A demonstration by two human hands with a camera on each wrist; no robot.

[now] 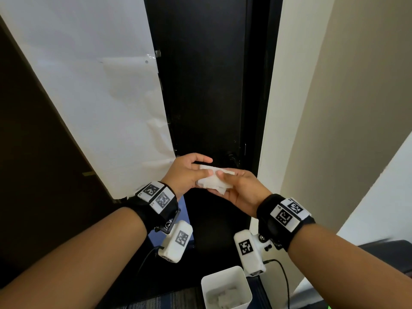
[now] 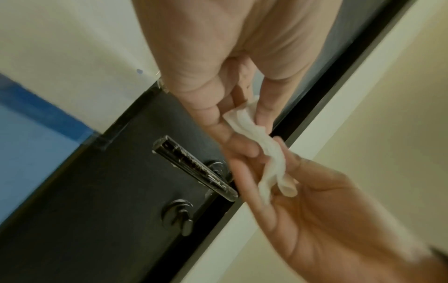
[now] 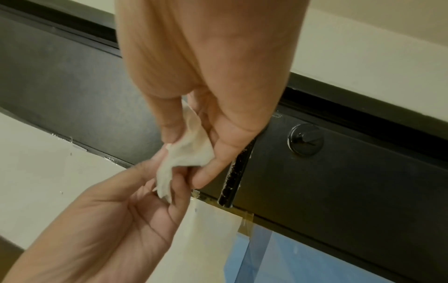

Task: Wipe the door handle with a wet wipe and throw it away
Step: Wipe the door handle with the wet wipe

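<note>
Bin (image 1: pixel 225 284) near; beyond, left hand (image 1: pixel 187 172) and right hand (image 1: pixel 240 188) both pinching wipe (image 1: pixel 214 180) before handle (image 2: pixel 194 166); could slip mid-refold, missing bin

Both hands meet in front of the black door (image 1: pixel 200 85), the left hand (image 1: pixel 187 172) to the left and the right hand (image 1: pixel 243 188) to the right, with the crumpled white wet wipe (image 1: pixel 214 181) held between them. The black metal lever door handle (image 2: pixel 194 166) sits on the door just behind the hands, and the round black thumb-turn lock (image 2: pixel 178 214) lies beside it on the same door face. A large white paper sheet (image 1: pixel 100 85) hangs to the left of the door. A pale wall (image 1: pixel 345 108) stands to its right. The square white plastic bin (image 1: pixel 226 288) stands on the floor below the hands, with crumpled wipes inside it.
</note>
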